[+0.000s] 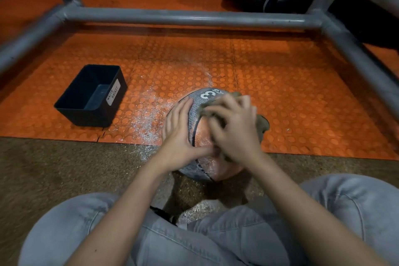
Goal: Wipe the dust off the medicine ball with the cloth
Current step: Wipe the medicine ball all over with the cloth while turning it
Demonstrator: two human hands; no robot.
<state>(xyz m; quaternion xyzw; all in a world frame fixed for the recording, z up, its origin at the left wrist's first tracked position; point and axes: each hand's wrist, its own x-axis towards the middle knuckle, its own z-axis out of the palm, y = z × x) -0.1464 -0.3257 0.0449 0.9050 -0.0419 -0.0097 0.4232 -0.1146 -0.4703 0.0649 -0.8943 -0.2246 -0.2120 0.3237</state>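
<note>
Two floor surfaces meet in a straight seam across the room: an orange mat (280, 84) of rubbery tiles studded with round bumps, and nearer the person a brown speckled floor (54, 168) that looks coarse and grainy. Over the mat runs a grey metal frame (183, 18) of round tubes, with one long bar across the far side and a bar slanting down each flank, so the open room is the stretch of mat inside those three bars. Most of that stretch lies bare to the right of the ball and behind it.

At the bottom sit the person's legs in pale grey jeans (216, 244), knees spread apart, both bare forearms reaching forward between them.

A black, straight-walled rectangular bin (90, 117) stands on the mat well to the left, near the seam, with a white label (113, 92) on one wall reading "WASTE BASKET".

The medicine ball (199, 127) rests across the seam, just ahead of the knees and apart from the bin. It is round, with orange panels and a grey patterned band bearing a white "3". White dust (146, 114) is scattered over the mat to its left and behind it.

The left hand (179, 136) lies flat on the ball's left side, fingers straight and spread. The right hand (234, 127), blurred, has its fingers curled over a bunched olive-grey cloth (262, 123), holding it against the ball's top right.
</note>
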